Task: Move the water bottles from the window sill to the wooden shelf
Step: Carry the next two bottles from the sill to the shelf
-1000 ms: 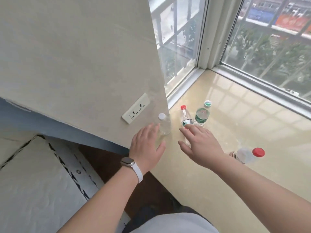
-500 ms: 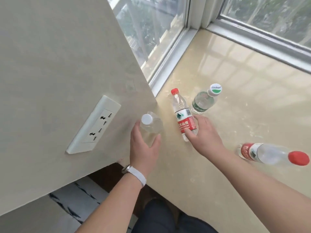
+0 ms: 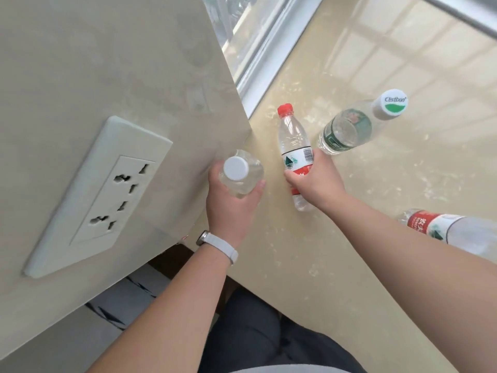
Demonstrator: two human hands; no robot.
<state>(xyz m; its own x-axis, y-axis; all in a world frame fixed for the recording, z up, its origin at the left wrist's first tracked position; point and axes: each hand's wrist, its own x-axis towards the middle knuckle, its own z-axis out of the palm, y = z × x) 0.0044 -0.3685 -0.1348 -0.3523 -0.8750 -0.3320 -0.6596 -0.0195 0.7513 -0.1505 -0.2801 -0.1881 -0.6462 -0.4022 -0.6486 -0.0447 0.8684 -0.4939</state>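
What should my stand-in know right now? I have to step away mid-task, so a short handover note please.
Left hand: closed around the clear plastic bottle with the white cap, beside the wall corner.
Right hand: closed around the label of the clear plastic bottle with the red cap.
Both look to be at the beige glossy window sill; I cannot tell if they are lifted.
Untouched on the sill: the green-labelled bottle with the white-and-green cap, and the red-labelled bottle at the right edge.
Done: none visibly shelved. The wooden shelf is out of view.
Left: carry all four over.
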